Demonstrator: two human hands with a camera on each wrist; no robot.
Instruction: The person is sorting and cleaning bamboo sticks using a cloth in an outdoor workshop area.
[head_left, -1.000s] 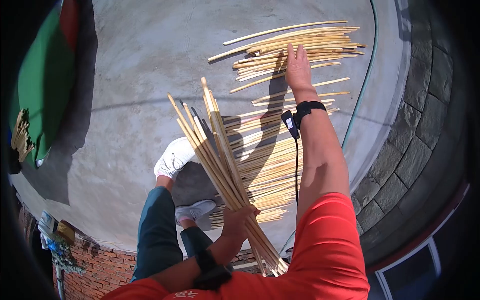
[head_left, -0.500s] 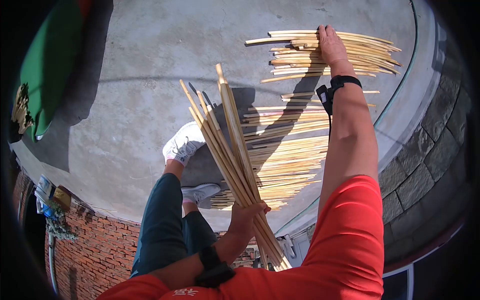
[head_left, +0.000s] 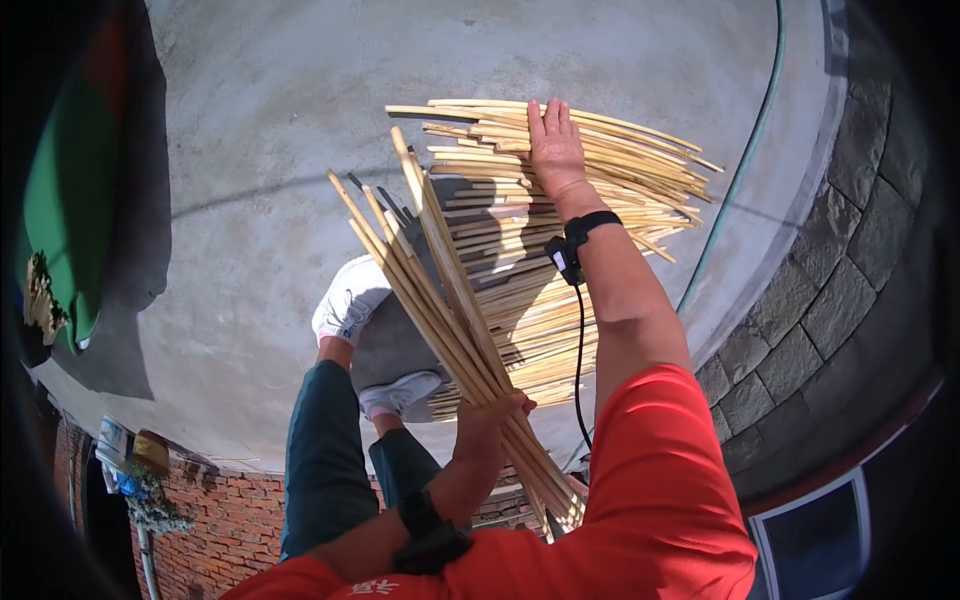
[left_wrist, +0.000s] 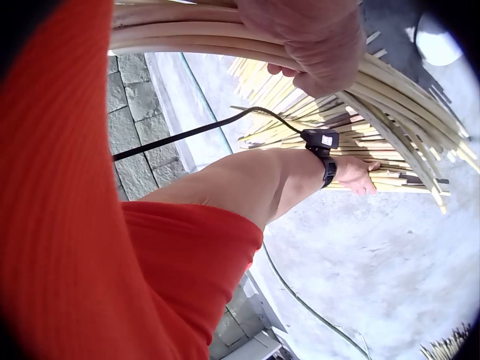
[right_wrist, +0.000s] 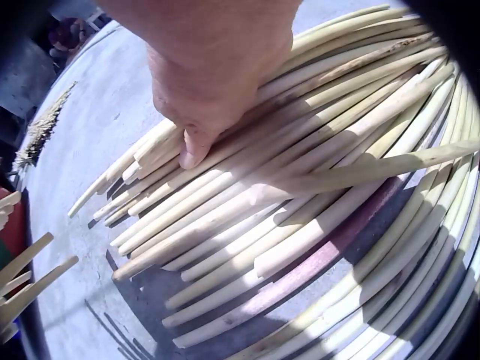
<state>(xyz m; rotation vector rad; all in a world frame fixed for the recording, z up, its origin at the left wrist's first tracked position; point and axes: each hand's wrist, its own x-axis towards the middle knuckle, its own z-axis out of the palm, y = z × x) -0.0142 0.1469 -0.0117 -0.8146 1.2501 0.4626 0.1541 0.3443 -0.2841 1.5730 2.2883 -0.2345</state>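
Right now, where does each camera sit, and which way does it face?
Head: on the head, looking forward and down at the left hand, right hand and sticks on the ground; arms, legs and shoes show.
Left wrist: on that wrist, looking past the left hand and its bundle towards the right arm and hand; red clothing shows.
Right wrist: on that wrist, looking along the right hand onto the sticks.
Head and left wrist share both hands.

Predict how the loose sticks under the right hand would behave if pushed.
Probably stiff: the similar bundle in the left hand juts out without obvious sag. The loose sticks look rounded, so likely apt to roll. Unbound and overlapping, they may shift unevenly.
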